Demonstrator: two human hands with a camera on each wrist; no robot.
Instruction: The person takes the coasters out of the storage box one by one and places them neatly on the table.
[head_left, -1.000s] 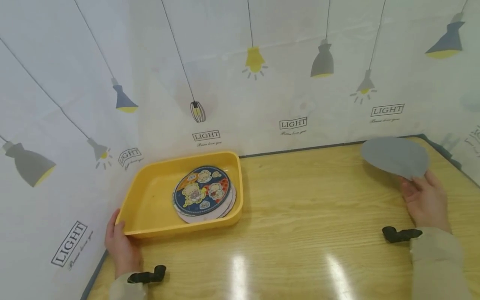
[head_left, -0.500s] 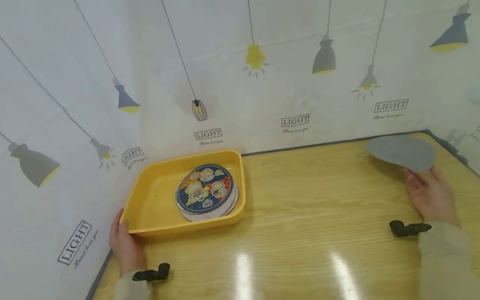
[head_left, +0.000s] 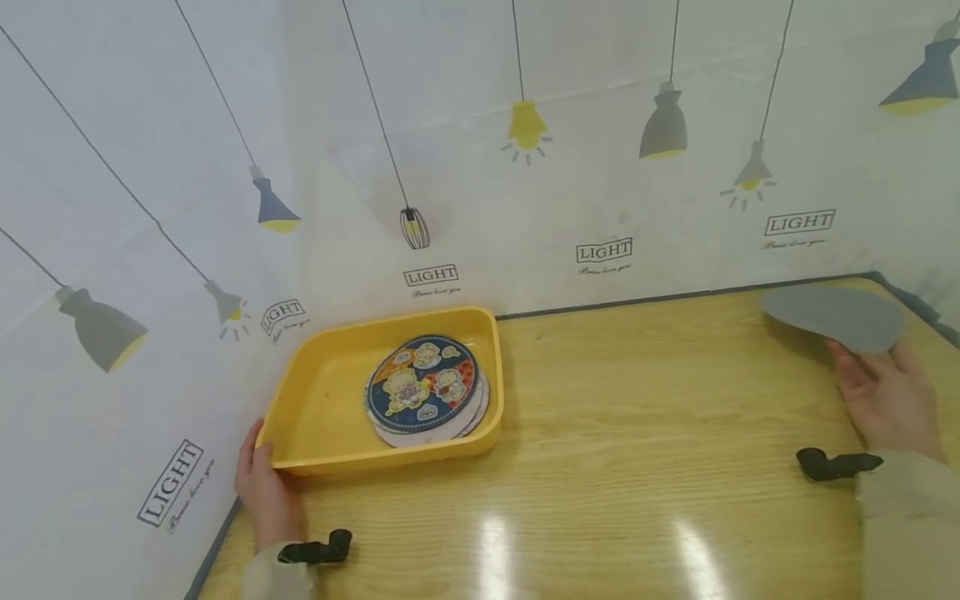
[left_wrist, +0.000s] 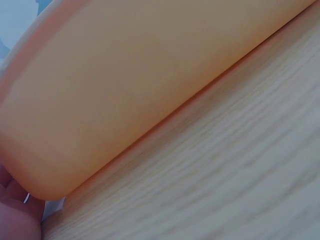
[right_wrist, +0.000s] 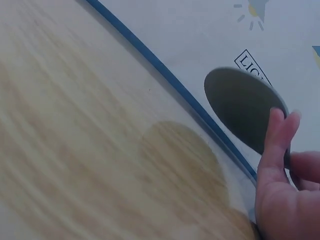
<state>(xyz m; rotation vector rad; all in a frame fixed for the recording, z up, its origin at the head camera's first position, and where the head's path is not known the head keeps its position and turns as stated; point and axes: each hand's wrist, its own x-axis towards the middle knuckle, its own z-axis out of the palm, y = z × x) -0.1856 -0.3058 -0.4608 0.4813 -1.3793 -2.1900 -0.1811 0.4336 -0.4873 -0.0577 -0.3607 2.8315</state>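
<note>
A yellow plastic tray [head_left: 315, 425] sits at the table's back left, by the wall. My left hand [head_left: 270, 496] holds its near left corner, thumb on the rim. The tray's side wall [left_wrist: 130, 75] fills much of the left wrist view, where a bit of the left hand [left_wrist: 20, 215] shows at the lower left. Inside the tray is a small stack of round mats, the top one [head_left: 423, 383] dark blue with cartoon bears. At the back right, my right hand [head_left: 892, 400] pinches a thin grey round mat [head_left: 836, 315] by its near edge, raised above the table.
The wooden table [head_left: 645, 400] meets a white wall covering [head_left: 480, 200] printed with hanging lamps along its back and left sides. In the right wrist view, a round shadow [right_wrist: 180, 155] falls on the wood below the mat.
The head view has shifted, so the scene lies further right. My right hand and the grey mat have moved slightly to the right. The left hand stays on the tray corner.
</note>
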